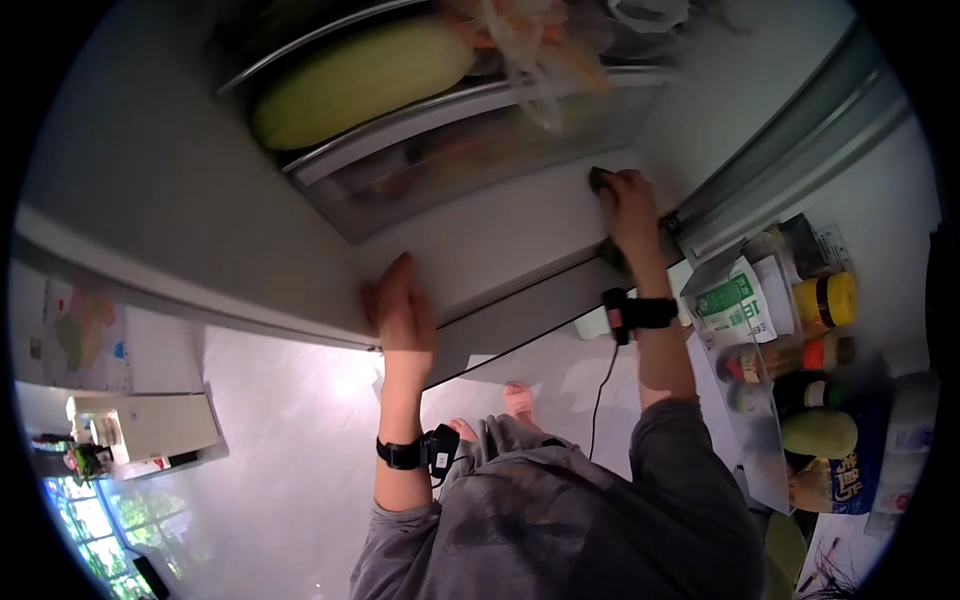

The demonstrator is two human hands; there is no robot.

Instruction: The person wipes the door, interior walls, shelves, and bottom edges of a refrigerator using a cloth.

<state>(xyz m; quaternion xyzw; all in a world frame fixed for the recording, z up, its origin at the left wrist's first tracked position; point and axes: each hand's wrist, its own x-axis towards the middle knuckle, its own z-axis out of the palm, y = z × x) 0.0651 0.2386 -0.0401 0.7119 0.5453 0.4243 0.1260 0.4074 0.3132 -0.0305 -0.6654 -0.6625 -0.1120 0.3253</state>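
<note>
My right hand (630, 210) is closed around a dark green thing (613, 256) at the front of a fridge's white lower ledge. The thing shows above my fingers and below my palm, but its kind is hard to make out. My left hand (400, 310) rests at the left front edge of the fridge, fingers stretched out and slightly blurred, holding nothing I can see. Above the ledge is a clear drawer (480, 165) with blurred contents. Over it lies a large pale green gourd (365, 80), beside plastic bags (530, 60) with orange items.
The fridge door (900, 180) stands open on the right, its shelves holding a green-and-white pack (735, 305), a yellow-lidded jar (828, 300), bottles and a blue packet (855, 475). A black cable (600, 400) hangs from my right wrist strap. A white cabinet (150, 432) stands left on the pale floor (280, 450).
</note>
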